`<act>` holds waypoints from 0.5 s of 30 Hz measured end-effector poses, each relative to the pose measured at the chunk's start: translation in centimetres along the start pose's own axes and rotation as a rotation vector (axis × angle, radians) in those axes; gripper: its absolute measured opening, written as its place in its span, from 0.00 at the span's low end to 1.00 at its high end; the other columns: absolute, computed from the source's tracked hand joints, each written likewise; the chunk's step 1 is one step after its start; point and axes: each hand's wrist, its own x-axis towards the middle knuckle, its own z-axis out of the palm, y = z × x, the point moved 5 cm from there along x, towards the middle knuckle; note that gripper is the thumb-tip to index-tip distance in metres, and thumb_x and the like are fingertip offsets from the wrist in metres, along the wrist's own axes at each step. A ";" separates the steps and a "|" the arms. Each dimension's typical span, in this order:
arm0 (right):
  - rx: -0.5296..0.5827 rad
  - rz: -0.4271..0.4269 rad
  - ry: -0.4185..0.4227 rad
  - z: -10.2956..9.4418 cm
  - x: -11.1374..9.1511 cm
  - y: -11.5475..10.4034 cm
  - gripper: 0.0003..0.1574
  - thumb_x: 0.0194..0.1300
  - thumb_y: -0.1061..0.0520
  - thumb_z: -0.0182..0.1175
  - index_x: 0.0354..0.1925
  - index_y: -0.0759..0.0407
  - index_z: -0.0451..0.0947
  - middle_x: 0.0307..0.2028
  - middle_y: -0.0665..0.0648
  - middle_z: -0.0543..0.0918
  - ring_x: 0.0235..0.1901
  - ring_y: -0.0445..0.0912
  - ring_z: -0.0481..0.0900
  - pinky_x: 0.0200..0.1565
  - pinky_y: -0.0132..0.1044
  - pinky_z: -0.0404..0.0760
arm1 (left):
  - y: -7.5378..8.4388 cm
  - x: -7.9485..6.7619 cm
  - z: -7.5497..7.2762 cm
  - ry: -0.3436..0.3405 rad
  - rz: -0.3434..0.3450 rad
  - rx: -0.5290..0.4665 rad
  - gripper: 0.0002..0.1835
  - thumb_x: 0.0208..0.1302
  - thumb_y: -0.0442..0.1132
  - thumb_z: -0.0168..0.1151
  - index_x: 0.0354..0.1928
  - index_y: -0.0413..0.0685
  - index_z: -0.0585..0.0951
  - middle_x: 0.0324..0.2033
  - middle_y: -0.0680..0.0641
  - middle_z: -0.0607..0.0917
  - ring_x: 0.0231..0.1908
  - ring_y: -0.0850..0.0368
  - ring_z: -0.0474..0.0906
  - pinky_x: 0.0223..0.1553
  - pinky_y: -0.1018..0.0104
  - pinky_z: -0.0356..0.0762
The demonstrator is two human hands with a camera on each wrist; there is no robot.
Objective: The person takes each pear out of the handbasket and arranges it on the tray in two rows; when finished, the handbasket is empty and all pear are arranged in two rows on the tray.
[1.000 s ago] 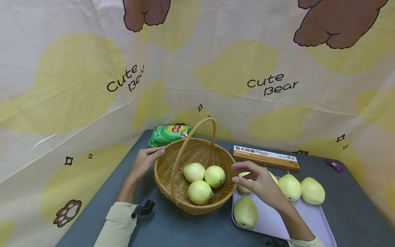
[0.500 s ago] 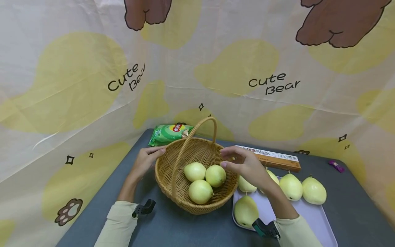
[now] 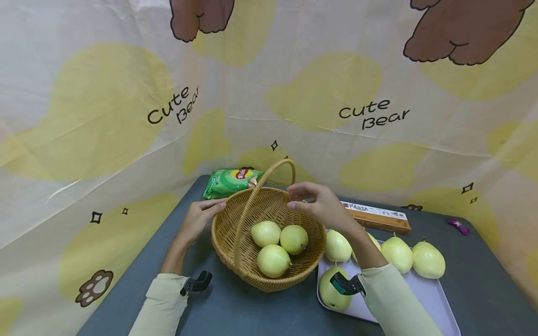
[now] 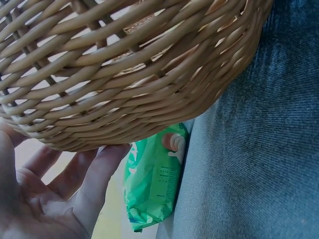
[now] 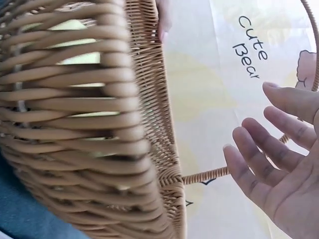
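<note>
A woven wicker basket (image 3: 269, 283) with an arched handle (image 3: 286, 161) stands mid-table, holding three pale green pears (image 3: 273, 261). My left hand (image 3: 197, 221) grips its left rim, thumb on the rim and fingers outside; the left wrist view shows those fingers (image 4: 107, 162) against the weave. My right hand (image 3: 321, 207) hovers above the far right rim, close to the handle's far foot. In the right wrist view, this hand (image 5: 281, 169) is apart from the basket wall (image 5: 89, 129), fingers loosely bent around nothing.
A light purple tray (image 3: 439, 303) with several pears (image 3: 396, 254) sits right of the basket, partly under my right forearm. Behind it lies a pasta box (image 3: 380, 217). A green chip bag (image 3: 227, 183) lies behind the basket; a purple wrapper (image 3: 458, 227) is far right.
My right hand has moved left and away from me, from beside the basket's right rim to near the far foot of the handle. The left hand keeps its hold.
</note>
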 end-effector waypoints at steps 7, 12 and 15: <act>0.001 0.008 -0.025 0.1 1.8 -0.2 0.23 0.70 0.53 0.73 0.61 0.55 0.84 0.50 0.57 0.89 0.50 0.49 0.85 0.55 0.49 0.83 | 0.0 0.0 0.0 0.001 -0.001 -0.015 0.26 0.75 0.53 0.67 0.65 0.44 0.85 0.59 0.34 0.86 0.49 0.48 0.89 0.42 0.57 0.91; 0.024 0.024 -0.064 0.4 2.8 0.0 0.24 0.70 0.53 0.73 0.61 0.56 0.84 0.48 0.55 0.88 0.50 0.51 0.85 0.54 0.48 0.84 | 0.2 -0.2 0.0 -0.001 -0.004 -0.017 0.26 0.75 0.53 0.67 0.66 0.45 0.85 0.60 0.34 0.86 0.51 0.47 0.89 0.43 0.55 0.90; 0.023 0.044 -0.097 0.6 3.3 0.3 0.25 0.69 0.53 0.73 0.62 0.56 0.83 0.49 0.56 0.88 0.50 0.52 0.86 0.55 0.48 0.85 | 0.2 -0.2 0.0 -0.005 -0.007 -0.015 0.26 0.75 0.53 0.67 0.66 0.45 0.84 0.61 0.35 0.85 0.52 0.47 0.88 0.44 0.56 0.90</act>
